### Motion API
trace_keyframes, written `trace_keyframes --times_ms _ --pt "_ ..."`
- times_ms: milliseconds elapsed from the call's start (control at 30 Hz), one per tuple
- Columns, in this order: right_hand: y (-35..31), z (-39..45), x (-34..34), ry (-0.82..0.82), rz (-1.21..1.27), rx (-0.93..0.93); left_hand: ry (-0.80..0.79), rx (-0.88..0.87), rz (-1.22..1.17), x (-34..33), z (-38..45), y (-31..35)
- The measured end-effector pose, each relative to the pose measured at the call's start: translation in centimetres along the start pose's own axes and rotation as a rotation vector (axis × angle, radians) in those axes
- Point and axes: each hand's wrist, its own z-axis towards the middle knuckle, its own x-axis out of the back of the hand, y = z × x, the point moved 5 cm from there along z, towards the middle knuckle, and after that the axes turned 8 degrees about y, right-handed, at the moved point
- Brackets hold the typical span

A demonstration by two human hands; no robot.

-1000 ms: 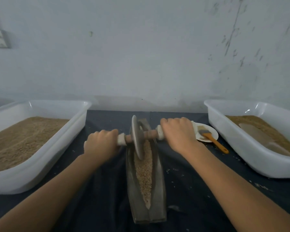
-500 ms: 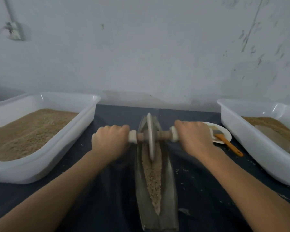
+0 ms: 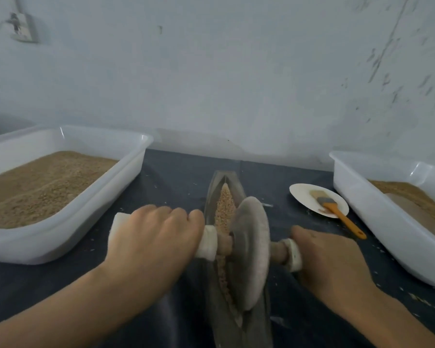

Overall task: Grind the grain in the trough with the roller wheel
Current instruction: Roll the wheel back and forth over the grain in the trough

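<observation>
The left hand [image 3: 152,243] curls its fingers over the white-capped axle end on that side, knuckles up; the right hand [image 3: 329,263] grips the opposite end the same way. Between them the grey roller wheel [image 3: 250,249] stands upright in the narrow trough [image 3: 217,187] on the dark table [image 3: 176,177], tilted slightly rightward. Pale grain [image 3: 224,207] lies along the groove. The wheel hides the groove's middle; the trough's near end is cut off.
</observation>
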Motion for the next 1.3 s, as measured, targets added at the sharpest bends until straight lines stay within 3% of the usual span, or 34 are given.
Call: trace_keyframes --times_ms 67,167,300,433,533,667,800,900,1033,1200,1300 --pt "0.1 0.8 -0.5 0.024 -0.012 -0.012 -0.137 0.033 0.062 -1.8 1.1 -0.3" --pt "0.0 5.2 -1.5 0.158 -0.021 -0.01 -0.213 0.142 0.139 -6.8 4.3 -3.1" --pt "-0.8 11.8 -1.6 0.278 -0.155 -0.01 -0.161 0.276 0.056 -11.2 7.0 -6.1" --pt "-1.5 10.9 -0.4 0.295 -0.21 0.021 -0.121 0.315 0.05 -10.4 4.9 -5.4" --pt "-2.0 6.5 0.9 0.308 -0.191 0.11 -0.195 0.245 -0.007 -7.2 1.7 -3.6" --pt "-1.5 0.6 2.9 0.346 -0.033 0.16 -0.05 0.033 -0.045 -1.3 -1.0 -0.8" --pt "-0.7 1.9 0.7 0.252 -0.045 0.127 -0.192 0.069 0.056 -3.3 0.5 -1.5" --pt "-0.5 6.8 -1.8 0.189 -0.05 0.006 -0.147 0.153 0.138 -7.3 4.1 -3.7" --pt "-0.1 11.4 -3.4 0.241 0.009 -0.075 -0.139 0.195 0.172 -10.5 7.9 -5.7" --pt "-0.3 8.0 -2.0 0.189 0.005 -0.028 -0.124 0.204 0.122 -8.6 5.6 -4.3" --pt "-0.8 3.2 0.1 0.203 -0.007 0.091 -0.059 0.055 0.035 -4.3 1.9 -1.8"
